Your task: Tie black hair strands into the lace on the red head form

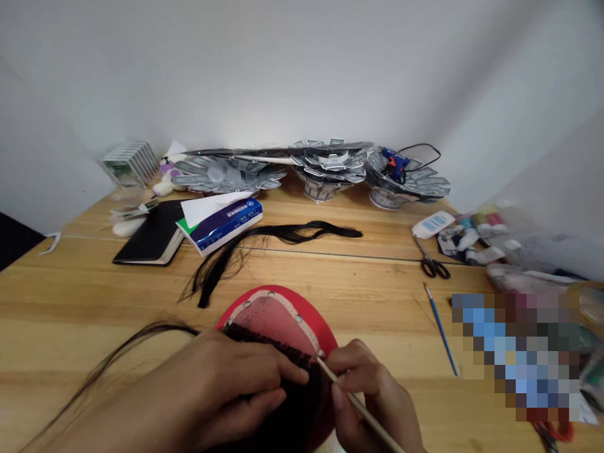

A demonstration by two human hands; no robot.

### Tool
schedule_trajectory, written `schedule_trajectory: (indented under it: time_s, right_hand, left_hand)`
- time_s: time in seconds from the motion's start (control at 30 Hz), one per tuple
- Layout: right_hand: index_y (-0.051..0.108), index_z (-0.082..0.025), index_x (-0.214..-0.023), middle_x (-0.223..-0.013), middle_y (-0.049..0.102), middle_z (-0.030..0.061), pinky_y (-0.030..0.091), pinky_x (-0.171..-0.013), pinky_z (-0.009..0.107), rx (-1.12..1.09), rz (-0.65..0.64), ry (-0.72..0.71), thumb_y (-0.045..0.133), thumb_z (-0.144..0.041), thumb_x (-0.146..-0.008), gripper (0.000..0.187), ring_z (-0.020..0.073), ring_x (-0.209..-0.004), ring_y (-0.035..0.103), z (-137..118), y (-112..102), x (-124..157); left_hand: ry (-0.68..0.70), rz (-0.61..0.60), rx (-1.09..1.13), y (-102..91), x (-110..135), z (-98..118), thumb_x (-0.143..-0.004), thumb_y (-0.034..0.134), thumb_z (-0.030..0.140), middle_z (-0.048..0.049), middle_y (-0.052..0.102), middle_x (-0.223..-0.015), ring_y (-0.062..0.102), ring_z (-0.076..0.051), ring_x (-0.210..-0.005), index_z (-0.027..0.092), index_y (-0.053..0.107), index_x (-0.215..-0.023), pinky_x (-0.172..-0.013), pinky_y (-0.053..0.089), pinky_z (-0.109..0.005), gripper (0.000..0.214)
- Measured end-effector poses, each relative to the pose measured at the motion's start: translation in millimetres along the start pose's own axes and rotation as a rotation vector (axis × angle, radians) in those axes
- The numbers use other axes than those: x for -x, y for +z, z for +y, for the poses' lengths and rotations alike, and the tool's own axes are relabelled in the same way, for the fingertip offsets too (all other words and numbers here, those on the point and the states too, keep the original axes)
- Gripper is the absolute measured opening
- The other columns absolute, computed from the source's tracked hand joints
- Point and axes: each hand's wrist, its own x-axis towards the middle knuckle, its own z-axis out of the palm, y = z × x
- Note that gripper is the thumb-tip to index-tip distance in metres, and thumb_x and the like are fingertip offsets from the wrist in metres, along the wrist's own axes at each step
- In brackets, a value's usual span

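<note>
Hair (pixel 295 402) in a dark, dense band covers the near part of a pink mesh cap (pixel 274 321), which is edged with a pale strip set with metal studs and sits on a round red form (pixel 331 350) on a wooden desk (pixel 94 296). Both hands work over that form, the left hand (pixel 221 390) coming in from the near left and the right hand (pixel 365 393) from the near right. The left hand's fingers (pixel 278 371) are curled together and pressed down on the hair at the mesh, apparently pinching it, though the exact grip is hidden behind them. The right hand's fingers (pixel 342 368) are clamped around a thin wooden stick (pixel 363 409), whose long axis slants from the lower right up and to the left. Its tip ends at the mesh between the two hands, with the left fingertips just beside it and the right fingers a little farther back along the stick. A loose lock of black hair (pixel 117 358) trails away left from under the left hand. Beyond the red form lie a long black hair hank (pixel 278 234), a tissue box (pixel 219 223) and a black notebook (pixel 151 233); to its right are scissors (pixel 434 265) and a blue-handled paintbrush (pixel 441 330).
</note>
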Motion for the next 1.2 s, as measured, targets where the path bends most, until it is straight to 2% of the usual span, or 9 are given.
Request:
schedule_trajectory:
  time_s: [0.1,0.47,0.67,0.83,1.0,1.2]
  right_hand:
    - [0.046,-0.029,-0.086,-0.063,0.07,-0.003,0.054,-0.046,0.02,0.005,-0.037,-0.033,0.054,-0.003,-0.085,0.027,0.0131,-0.048,0.066,0.7,-2.8,-2.4]
    - [0.048,-0.029,-0.085,-0.063,0.068,-0.0034,0.054,-0.046,0.022,-0.044,-0.004,-0.021,0.056,-0.003,-0.081,0.027,0.0134,-0.049,0.064,0.8,-0.6,-2.3]
    - [0.046,-0.029,-0.085,-0.063,0.068,-0.0036,0.052,-0.046,0.022,-0.023,-0.027,0.004,0.054,-0.003,-0.082,0.028,0.0135,-0.049,0.064,2.1,-1.5,1.8]
    - [0.045,-0.029,-0.085,-0.063,0.068,-0.0036,0.052,-0.047,0.022,-0.012,-0.013,0.009,0.053,-0.006,-0.087,0.024,0.0133,-0.049,0.064,1.8,0.6,4.1]
    - [0.046,-0.029,-0.084,-0.063,0.069,-0.0029,0.054,-0.046,0.022,-0.003,-0.052,-0.021,0.055,-0.007,-0.09,0.024,0.0134,-0.048,0.066,0.6,-1.8,-2.0]
    - [0.046,-0.029,-0.083,-0.062,0.069,-0.0042,0.054,-0.044,0.02,0.016,-0.038,-0.026,0.056,-0.008,-0.092,0.025,0.0129,-0.047,0.066,-0.1,-2.0,-3.9]
  left_hand:
    - [-0.019,-0.057,0.044,-0.1,0.5,-1.2,-0.106,0.058,0.019,0.0021,0.08,-0.122,0.077,-0.016,-0.102,0.037,0.063,-0.141,-0.08,0.058,-0.015,0.04]
    - [-0.063,-0.075,0.043,-1.3,1.8,0.6,-0.105,0.057,0.017,0.0034,0.078,-0.124,0.077,-0.016,-0.105,0.037,0.064,-0.138,-0.082,0.058,-0.014,0.039]
    - [-0.089,-0.113,0.012,-1.9,5.0,2.5,-0.104,0.057,0.016,0.0061,0.077,-0.125,0.076,-0.015,-0.107,0.039,0.063,-0.137,-0.085,0.057,-0.014,0.041]
    - [-0.081,-0.084,0.025,-1.1,4.7,0.4,-0.104,0.058,0.017,0.0044,0.078,-0.124,0.077,-0.015,-0.105,0.039,0.063,-0.139,-0.08,0.058,-0.014,0.041]
    - [-0.076,-0.063,0.028,-0.5,3.9,-3.1,-0.104,0.06,0.019,0.0042,0.079,-0.123,0.077,-0.016,-0.104,0.04,0.064,-0.14,-0.08,0.059,-0.014,0.042]
    - [-0.069,-0.067,0.038,-0.3,6.4,-1.5,-0.104,0.06,0.019,0.0037,0.079,-0.124,0.077,-0.017,-0.105,0.04,0.063,-0.141,-0.08,0.059,-0.015,0.042]
